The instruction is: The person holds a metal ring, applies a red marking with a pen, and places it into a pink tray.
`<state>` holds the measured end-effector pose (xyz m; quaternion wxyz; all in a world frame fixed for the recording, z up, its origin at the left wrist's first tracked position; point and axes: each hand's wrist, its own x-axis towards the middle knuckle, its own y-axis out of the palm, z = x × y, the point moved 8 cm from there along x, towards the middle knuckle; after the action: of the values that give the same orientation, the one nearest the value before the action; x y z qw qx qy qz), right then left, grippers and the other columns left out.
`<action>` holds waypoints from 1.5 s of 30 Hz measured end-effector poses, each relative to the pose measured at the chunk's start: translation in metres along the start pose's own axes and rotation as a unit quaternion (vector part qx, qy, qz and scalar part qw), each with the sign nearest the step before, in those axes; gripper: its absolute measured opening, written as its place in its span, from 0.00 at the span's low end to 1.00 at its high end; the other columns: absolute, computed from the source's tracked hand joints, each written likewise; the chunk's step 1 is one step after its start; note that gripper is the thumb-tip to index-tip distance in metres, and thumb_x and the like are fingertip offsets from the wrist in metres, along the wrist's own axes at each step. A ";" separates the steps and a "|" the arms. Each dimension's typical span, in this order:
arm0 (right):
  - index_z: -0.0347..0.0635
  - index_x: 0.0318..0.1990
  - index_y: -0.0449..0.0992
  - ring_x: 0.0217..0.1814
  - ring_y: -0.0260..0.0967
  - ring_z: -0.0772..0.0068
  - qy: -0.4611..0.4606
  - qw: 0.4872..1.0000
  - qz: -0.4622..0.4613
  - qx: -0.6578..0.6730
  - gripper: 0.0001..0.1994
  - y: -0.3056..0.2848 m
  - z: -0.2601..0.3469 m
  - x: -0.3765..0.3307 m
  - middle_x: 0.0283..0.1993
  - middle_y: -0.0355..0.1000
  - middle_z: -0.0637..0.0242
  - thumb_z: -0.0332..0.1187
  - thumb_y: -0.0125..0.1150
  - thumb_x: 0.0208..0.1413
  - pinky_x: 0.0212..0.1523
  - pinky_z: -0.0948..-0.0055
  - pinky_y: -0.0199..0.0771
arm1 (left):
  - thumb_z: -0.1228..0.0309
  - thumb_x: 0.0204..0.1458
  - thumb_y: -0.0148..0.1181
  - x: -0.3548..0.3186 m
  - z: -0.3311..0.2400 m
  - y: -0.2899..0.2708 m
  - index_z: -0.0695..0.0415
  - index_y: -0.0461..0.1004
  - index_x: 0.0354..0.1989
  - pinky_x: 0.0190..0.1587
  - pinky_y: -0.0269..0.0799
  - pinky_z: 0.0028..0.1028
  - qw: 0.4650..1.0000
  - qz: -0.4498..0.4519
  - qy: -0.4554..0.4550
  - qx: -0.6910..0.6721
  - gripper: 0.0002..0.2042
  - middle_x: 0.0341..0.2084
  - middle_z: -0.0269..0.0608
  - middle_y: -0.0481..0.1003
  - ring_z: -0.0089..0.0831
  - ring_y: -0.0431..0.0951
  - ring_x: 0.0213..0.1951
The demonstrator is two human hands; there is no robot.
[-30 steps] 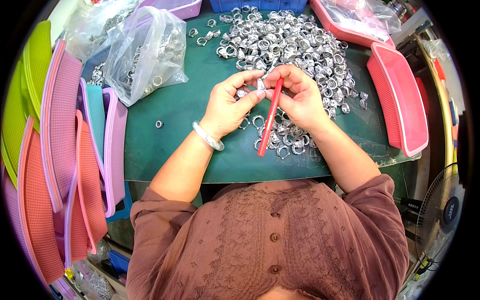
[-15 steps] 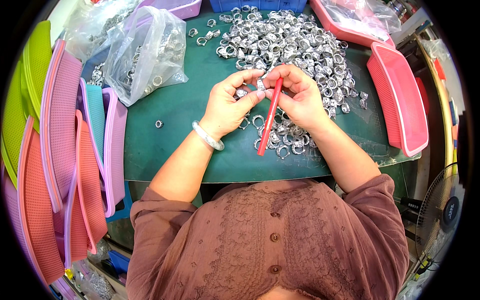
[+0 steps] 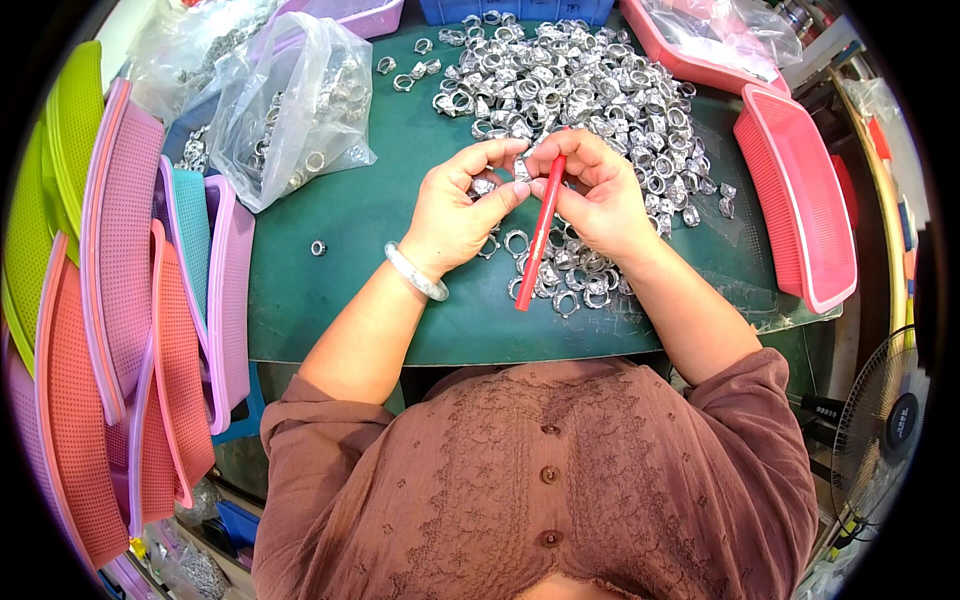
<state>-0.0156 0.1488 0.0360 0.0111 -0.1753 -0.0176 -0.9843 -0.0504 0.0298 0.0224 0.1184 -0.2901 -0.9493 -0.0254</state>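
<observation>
My left hand [image 3: 458, 205], with a pale bangle [image 3: 415, 272] on its wrist, pinches a silver ring [image 3: 521, 168] between thumb and fingertips. Right beside it, my right hand [image 3: 603, 198] is closed round a red pen-like stick [image 3: 541, 235] that slants down toward me. The right fingertips also meet the ring, and the stick's upper end lies among those fingers. Beyond both hands spreads a large heap of silver rings [image 3: 560, 85]. A smaller group of rings [image 3: 575, 275] lies under and in front of the right hand, partly hidden by it.
A lone ring [image 3: 318, 248] lies on the green tabletop [image 3: 340, 310] at left. Clear plastic bags of rings [image 3: 290, 120] stand behind it. Stacked coloured baskets [image 3: 130, 250] line the left side. A pink basket [image 3: 800, 200] sits at the right edge, above a fan [image 3: 880, 430].
</observation>
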 end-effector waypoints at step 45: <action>0.36 0.39 0.67 0.38 0.66 0.82 0.022 0.999 0.008 0.023 0.12 0.000 -0.004 -0.001 0.34 0.68 0.69 0.16 0.52 0.45 0.41 0.81 0.67 | 0.77 0.44 0.58 0.000 0.006 -0.001 0.60 0.72 0.44 0.35 0.64 0.17 1.000 -0.010 -0.010 -0.004 0.15 0.30 0.30 0.70 0.15 0.67 0.32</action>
<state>-0.0161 0.1483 0.0324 0.0231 -0.1532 -0.0391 -0.9872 -0.0523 0.0292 0.0167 0.1076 -0.2817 -0.9530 -0.0279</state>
